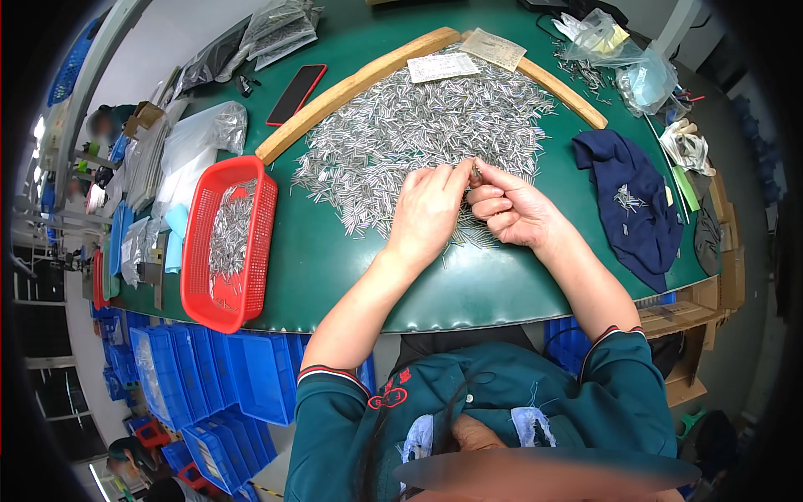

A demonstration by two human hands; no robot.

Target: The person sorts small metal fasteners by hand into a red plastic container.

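A wide heap of small silvery metal pins (418, 125) covers the middle of the green table. Over its near edge, my left hand (425, 209) and my right hand (512, 205) meet at the fingertips. Between thumb and curled fingers, my right hand pinches a few small metal pins (476, 175), only partly visible. My left fingers are closed and pressed together against the same spot; what lies between them is hidden. To the left stands a red perforated plastic basket (191, 259) with more pins inside.
Wooden strips (360, 88) border the heap's far side, with paper slips (442, 68) there. A red-edged phone (297, 94) lies far left. At right is a dark blue cloth (640, 238) bearing pins. Blue bins (259, 376) stand below the table; plastic bags (648, 79) lie far right.
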